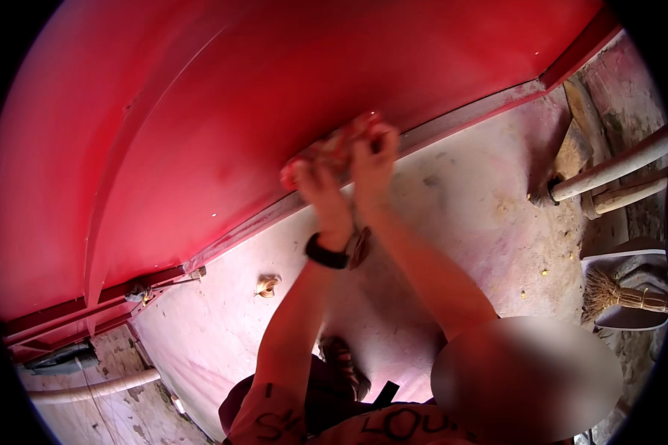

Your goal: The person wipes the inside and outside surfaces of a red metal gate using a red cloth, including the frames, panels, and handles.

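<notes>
A crumpled red and whitish cloth (332,148) lies against a large glossy red panel (260,81), just above the panel's lower edge. My left hand (323,194), with a black band at its wrist, is closed on the cloth's left part. My right hand (374,159) grips the right end with bent fingers. Motion smears both hands and the cloth a little, and some fingertips are hidden in the folds.
Pale floor (460,208) spreads below the panel. A crumpled brown scrap (268,285) lies there at the left. Wooden poles (612,173) stick in from the right, above a straw broom (623,298) in a grey dustpan (638,259). Another pole (96,389) lies lower left.
</notes>
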`<action>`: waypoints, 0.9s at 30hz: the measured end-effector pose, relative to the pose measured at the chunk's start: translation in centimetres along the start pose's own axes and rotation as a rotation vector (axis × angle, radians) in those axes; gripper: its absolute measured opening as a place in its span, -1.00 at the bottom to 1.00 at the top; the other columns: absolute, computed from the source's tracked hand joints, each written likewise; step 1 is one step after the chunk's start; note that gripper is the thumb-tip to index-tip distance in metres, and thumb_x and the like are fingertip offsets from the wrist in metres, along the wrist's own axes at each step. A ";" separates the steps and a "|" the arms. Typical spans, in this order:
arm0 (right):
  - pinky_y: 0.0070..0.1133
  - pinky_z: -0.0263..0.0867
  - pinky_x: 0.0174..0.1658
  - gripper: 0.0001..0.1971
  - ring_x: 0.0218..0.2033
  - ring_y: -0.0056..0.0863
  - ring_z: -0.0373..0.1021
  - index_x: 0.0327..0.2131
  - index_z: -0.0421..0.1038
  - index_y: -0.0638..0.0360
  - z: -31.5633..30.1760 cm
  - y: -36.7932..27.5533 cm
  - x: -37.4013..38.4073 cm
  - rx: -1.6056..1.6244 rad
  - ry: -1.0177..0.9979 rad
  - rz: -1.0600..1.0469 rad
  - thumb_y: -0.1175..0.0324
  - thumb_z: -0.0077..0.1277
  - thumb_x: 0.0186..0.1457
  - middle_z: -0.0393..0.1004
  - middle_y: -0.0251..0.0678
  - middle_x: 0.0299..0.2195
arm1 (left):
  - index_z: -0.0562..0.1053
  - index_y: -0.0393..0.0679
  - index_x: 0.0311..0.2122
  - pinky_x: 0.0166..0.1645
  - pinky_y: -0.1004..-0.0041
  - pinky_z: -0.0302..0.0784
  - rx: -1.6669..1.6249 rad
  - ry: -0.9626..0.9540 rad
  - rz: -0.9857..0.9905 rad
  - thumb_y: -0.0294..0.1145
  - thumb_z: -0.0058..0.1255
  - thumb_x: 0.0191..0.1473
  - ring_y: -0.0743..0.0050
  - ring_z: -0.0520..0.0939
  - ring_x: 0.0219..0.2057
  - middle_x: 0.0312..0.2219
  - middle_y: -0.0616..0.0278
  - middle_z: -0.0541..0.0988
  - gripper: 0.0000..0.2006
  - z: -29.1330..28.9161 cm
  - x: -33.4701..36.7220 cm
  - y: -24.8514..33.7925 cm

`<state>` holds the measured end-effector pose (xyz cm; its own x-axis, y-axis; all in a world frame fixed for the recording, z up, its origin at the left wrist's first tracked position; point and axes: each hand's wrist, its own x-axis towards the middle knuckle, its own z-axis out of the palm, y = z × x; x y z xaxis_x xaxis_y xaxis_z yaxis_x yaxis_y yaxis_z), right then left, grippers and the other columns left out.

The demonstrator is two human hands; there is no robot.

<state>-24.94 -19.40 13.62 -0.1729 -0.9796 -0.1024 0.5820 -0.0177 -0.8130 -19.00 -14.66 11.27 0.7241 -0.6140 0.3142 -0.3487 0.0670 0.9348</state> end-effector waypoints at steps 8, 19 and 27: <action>-0.61 0.28 -0.29 -0.73 -0.32 -0.57 0.29 -0.16 0.20 0.22 -10.2 -4.6 14.8 -0.048 0.299 -0.239 0.29 -0.05 0.15 0.33 -0.26 -0.30 | 0.44 -0.26 -0.52 -0.39 0.34 0.37 -0.067 -0.276 0.061 -0.41 0.05 -0.02 0.31 0.49 -0.54 -0.58 0.04 0.51 -0.85 17.6 -1.9 5.6; -0.60 0.24 -0.34 -0.69 -0.34 -0.55 0.26 -0.04 0.10 0.21 -3.6 7.4 2.7 -0.280 0.266 0.005 0.28 -0.16 0.23 0.28 -0.26 -0.23 | 0.48 -0.21 -0.41 -0.27 0.51 0.43 -0.243 -0.115 -0.283 -0.47 0.04 0.04 0.59 0.49 -0.34 -0.37 0.32 0.51 -0.94 1.7 -0.7 -2.0; -0.61 0.40 -0.54 -0.80 -0.51 -0.58 0.39 -0.31 0.15 0.07 6.3 16.8 -12.4 0.005 -0.031 0.494 0.56 -0.06 0.06 0.36 -0.35 -0.42 | 0.36 -0.25 -0.30 -0.19 0.40 0.51 -0.280 0.220 -0.335 -0.50 -0.16 0.12 0.35 0.56 -0.32 -0.31 0.11 0.54 -0.92 -16.0 2.7 -4.6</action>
<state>-7.97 -8.83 4.82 0.1487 -0.8766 -0.4577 0.5919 0.4497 -0.6689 -5.88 -4.06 10.46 0.8884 -0.4589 -0.0124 0.0767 0.1216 0.9896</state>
